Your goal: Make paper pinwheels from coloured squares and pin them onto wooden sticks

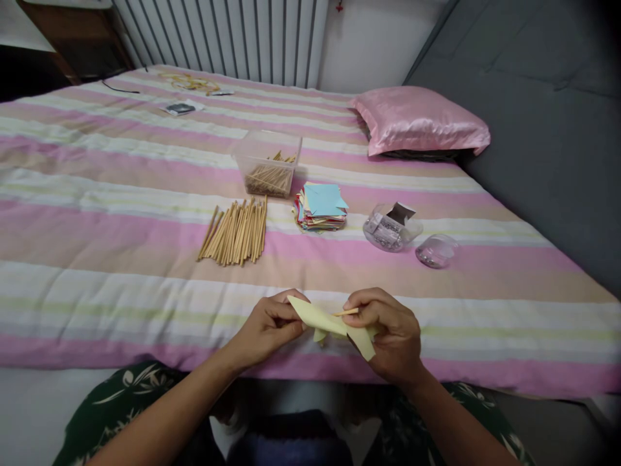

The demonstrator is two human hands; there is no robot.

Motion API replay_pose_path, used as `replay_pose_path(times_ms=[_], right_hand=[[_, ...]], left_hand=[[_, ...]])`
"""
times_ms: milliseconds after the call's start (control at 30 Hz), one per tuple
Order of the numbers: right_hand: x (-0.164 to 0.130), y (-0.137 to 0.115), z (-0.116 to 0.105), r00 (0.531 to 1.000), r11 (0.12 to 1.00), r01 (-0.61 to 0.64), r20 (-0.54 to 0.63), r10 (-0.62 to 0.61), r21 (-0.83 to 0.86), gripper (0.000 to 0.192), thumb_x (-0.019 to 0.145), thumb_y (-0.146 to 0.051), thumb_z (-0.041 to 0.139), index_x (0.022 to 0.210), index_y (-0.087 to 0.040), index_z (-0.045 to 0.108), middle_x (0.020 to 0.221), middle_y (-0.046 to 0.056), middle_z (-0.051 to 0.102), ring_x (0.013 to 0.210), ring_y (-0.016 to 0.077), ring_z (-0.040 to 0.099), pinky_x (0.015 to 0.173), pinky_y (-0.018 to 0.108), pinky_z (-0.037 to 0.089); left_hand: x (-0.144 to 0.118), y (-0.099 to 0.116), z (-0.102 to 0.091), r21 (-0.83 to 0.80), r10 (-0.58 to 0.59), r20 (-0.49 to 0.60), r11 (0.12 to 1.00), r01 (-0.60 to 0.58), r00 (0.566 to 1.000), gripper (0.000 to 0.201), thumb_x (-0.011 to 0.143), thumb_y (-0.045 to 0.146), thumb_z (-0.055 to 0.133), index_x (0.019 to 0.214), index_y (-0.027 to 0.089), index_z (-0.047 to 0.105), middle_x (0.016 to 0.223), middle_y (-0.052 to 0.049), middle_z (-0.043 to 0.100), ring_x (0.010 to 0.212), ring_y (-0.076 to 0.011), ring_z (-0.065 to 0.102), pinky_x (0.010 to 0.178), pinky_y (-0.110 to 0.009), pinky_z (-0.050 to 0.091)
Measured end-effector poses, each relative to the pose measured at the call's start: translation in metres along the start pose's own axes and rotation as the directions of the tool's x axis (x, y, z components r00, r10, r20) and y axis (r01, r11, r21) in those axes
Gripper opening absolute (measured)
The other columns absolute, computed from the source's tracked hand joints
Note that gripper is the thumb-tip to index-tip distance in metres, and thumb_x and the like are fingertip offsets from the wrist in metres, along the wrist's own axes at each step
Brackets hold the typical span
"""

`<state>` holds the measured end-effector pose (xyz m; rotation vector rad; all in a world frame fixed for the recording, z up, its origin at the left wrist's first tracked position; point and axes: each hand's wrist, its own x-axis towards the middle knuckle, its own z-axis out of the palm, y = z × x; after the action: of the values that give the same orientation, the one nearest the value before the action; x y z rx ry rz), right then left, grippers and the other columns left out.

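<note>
A piece of folded pale yellow paper (pixel 317 318) is stretched between my two hands, just above the bed's near edge. My left hand (pixel 272 327) pinches its left side between thumb and fingers. My right hand (pixel 392 331) grips the right side, where a flap hangs down. A short wooden stick (pixel 345 312) pokes out from between my right thumb and forefinger, lying against the paper; its full length is hidden. Beyond my hands lie a bundle of similar sticks (pixel 237 232) and a stack of coloured paper squares (pixel 324 200) with a blue one on top.
Behind the bundle stands a clear plastic box (pixel 268 145) holding more sticks. To the right are a clear container (pixel 388 230) of small metallic pieces and a smaller clear tub (pixel 437 251). A pink pillow (pixel 422 120) rests near the grey headboard (pixel 528 129). Striped bedding (pixel 121 278) lies underneath.
</note>
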<state>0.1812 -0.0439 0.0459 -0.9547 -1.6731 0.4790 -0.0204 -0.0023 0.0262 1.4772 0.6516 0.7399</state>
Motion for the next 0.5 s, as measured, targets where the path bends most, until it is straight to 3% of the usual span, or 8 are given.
replay_pose_path(times_ms=[500], right_hand=[[0.0026,0.0051,-0.0029,1.000,0.999,-0.003,-0.002,0.003,0.037,0.013,0.068,-0.010,0.067,0.069,-0.021,0.061,0.076,0.004,0.065,0.069,0.0165,0.063,0.060,0.029,0.051]], left_hand=[[0.0014,0.0011,0.0021,-0.071,-0.059,-0.017,0.996,0.057,0.998,0.016,0.076,0.028,0.065,0.073,0.014,0.071,0.083,-0.006,0.056,0.074,-0.0153,0.052,0.065,-0.026,0.041]])
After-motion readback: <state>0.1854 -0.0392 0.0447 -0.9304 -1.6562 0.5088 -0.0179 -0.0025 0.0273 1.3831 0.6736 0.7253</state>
